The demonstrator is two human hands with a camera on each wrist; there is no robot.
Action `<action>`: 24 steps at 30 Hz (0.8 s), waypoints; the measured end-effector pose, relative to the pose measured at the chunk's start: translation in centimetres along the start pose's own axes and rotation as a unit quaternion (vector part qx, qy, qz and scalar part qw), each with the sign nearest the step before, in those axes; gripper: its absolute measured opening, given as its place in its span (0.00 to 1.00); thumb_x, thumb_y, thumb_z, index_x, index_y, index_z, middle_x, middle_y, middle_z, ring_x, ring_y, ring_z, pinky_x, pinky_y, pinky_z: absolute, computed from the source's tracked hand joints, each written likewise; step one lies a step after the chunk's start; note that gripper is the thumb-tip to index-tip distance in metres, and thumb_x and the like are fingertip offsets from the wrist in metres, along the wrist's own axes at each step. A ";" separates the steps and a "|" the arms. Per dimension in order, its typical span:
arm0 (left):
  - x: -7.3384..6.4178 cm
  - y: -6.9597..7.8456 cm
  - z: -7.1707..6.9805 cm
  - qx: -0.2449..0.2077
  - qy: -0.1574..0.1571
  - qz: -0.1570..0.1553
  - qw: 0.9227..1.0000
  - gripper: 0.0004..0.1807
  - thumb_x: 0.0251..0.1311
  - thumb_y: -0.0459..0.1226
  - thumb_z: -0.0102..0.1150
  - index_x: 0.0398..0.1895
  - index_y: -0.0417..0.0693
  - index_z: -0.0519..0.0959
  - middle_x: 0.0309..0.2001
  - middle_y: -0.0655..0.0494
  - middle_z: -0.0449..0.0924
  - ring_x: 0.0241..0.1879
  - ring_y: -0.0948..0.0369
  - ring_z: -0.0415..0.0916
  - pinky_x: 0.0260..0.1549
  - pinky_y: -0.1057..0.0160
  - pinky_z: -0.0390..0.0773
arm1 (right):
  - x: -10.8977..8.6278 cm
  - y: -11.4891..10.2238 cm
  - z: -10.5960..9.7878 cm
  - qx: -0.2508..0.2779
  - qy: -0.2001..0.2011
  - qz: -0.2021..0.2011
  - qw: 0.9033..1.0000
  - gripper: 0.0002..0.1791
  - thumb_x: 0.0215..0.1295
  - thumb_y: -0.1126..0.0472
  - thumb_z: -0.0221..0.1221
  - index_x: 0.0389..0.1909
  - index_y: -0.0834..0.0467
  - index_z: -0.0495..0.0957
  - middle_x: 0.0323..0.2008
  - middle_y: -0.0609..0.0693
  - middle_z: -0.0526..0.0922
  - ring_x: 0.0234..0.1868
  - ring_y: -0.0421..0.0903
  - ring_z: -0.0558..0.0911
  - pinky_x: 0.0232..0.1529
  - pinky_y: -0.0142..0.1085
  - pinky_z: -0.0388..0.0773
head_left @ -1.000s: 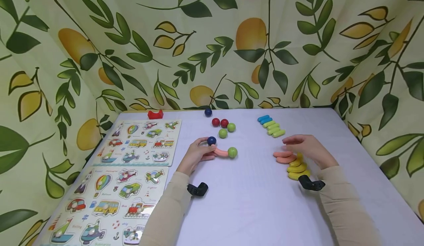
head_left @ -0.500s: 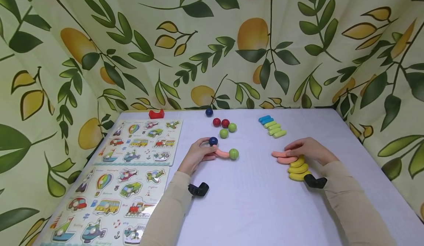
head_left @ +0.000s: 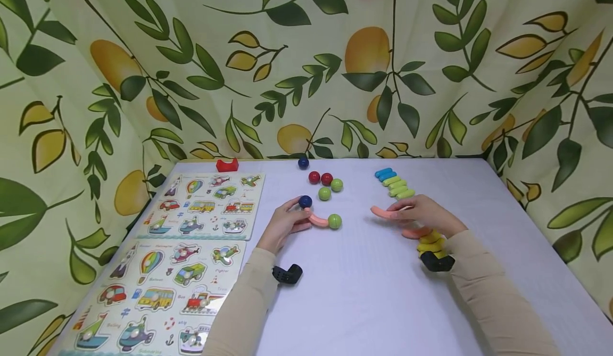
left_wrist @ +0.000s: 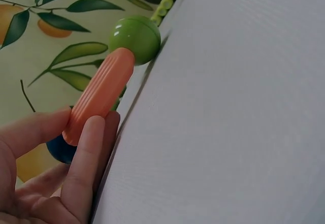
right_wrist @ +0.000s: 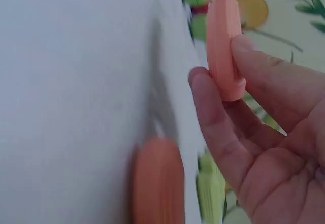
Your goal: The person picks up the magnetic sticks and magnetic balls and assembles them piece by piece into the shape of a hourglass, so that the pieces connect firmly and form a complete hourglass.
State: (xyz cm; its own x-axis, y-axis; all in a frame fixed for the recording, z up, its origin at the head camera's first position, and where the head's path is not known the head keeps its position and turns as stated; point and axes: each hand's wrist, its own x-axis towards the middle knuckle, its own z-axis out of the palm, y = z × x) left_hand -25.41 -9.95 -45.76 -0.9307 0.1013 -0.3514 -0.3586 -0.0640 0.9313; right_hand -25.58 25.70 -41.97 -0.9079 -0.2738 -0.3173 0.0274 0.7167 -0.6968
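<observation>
My left hand (head_left: pixel 286 222) pinches a pink curved rod (left_wrist: pixel 99 97) between thumb and fingers. At one end of that rod is a green ball (head_left: pixel 334 221), and a dark blue ball (head_left: pixel 305 201) sits at the other. Across the table, my right hand (head_left: pixel 423 215) holds a second pink curved rod (right_wrist: pixel 223 46) near one end, its free end pointing left. A third pink rod (head_left: pixel 414 233) lies below the right hand, beside several yellow curved rods (head_left: pixel 430 244) partly hidden by the black wrist camera.
Red balls (head_left: pixel 326 179), green balls (head_left: pixel 324 193) and a blue ball (head_left: pixel 303 163) lie at the back middle. Short green rods (head_left: pixel 397 184) and blue rods (head_left: pixel 383 172) line up behind my right hand. Two picture puzzle boards (head_left: pixel 160 297) cover the left side, with a red piece (head_left: pixel 227 165) behind them.
My right hand has come down on the pink rods, taken one, and carried it up and left. My left hand stays nearly in place with its joined rod and balls.
</observation>
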 end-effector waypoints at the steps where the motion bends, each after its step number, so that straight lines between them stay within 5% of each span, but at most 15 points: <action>1: 0.0 0.0 -0.1 0.002 0.004 -0.001 1.000 0.37 0.62 0.33 0.64 0.75 0.52 0.63 0.62 0.40 0.75 0.36 0.64 0.85 0.42 0.65 0.86 | 0.2 -0.5 0.5 0.002 -0.004 -0.009 1.000 0.28 0.64 0.41 0.62 0.56 0.57 0.81 0.58 0.59 0.79 0.54 0.53 0.72 0.47 0.36 0.71; 10: 0.3 0.0 -0.9 0.004 0.035 0.013 0.999 0.30 0.60 0.30 0.65 0.66 0.41 0.69 0.56 0.38 0.78 0.34 0.63 0.85 0.41 0.65 0.86 | 2.5 -2.6 4.3 0.110 0.013 -0.032 0.993 0.21 0.60 0.53 0.69 0.51 0.59 0.83 0.48 0.53 0.85 0.50 0.46 0.78 0.48 0.31 0.76; 16: 0.3 0.0 -1.1 0.006 0.027 0.014 1.000 0.30 0.61 0.33 0.65 0.68 0.44 0.71 0.59 0.40 0.78 0.37 0.64 0.84 0.42 0.66 0.86 | 3.6 -2.6 5.4 0.131 0.004 -0.039 0.991 0.22 0.59 0.53 0.70 0.54 0.56 0.84 0.51 0.52 0.87 0.59 0.49 0.78 0.61 0.43 0.74; 24: 0.4 0.0 -1.2 -0.006 0.020 0.016 1.000 0.29 0.63 0.31 0.63 0.68 0.44 0.71 0.58 0.39 0.79 0.38 0.64 0.84 0.43 0.65 0.86 | 4.3 -3.6 6.1 0.129 -0.001 -0.040 0.991 0.23 0.59 0.55 0.70 0.53 0.60 0.83 0.48 0.52 0.88 0.49 0.40 0.81 0.58 0.41 0.79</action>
State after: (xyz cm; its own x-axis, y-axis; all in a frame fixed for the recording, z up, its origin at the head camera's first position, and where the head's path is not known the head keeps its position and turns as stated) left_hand -25.86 -11.07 -45.98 -0.9440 0.0585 -0.3248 -0.3286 -0.0775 0.9413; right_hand -27.08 17.99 -44.73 -0.9108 -0.3247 -0.2550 0.0612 0.5047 -0.8611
